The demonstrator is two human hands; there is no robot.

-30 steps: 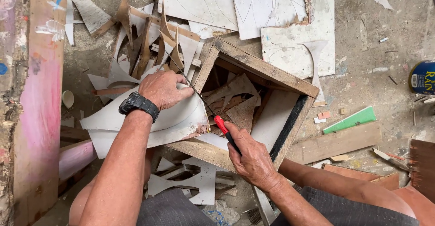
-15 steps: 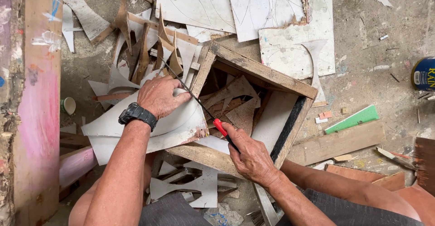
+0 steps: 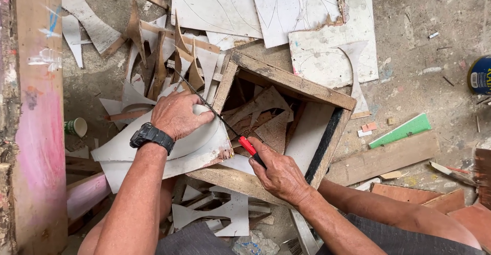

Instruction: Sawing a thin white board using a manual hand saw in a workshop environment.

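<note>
Head view looks down: left hand [image 3: 176, 114], black watch at the wrist, presses flat with spread fingers on a curved white board piece [image 3: 169, 150] lying across the corner of a wooden box frame [image 3: 291, 81]; right hand [image 3: 279, 173] grips a red-handled saw [image 3: 248, 146], thin blade crossing the board

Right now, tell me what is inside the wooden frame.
Inside the wooden frame lie brown board scraps and a pale panel. The right hand, gripping a red-handled saw, hides the near corner; whatever lies under the scraps is covered.
</note>
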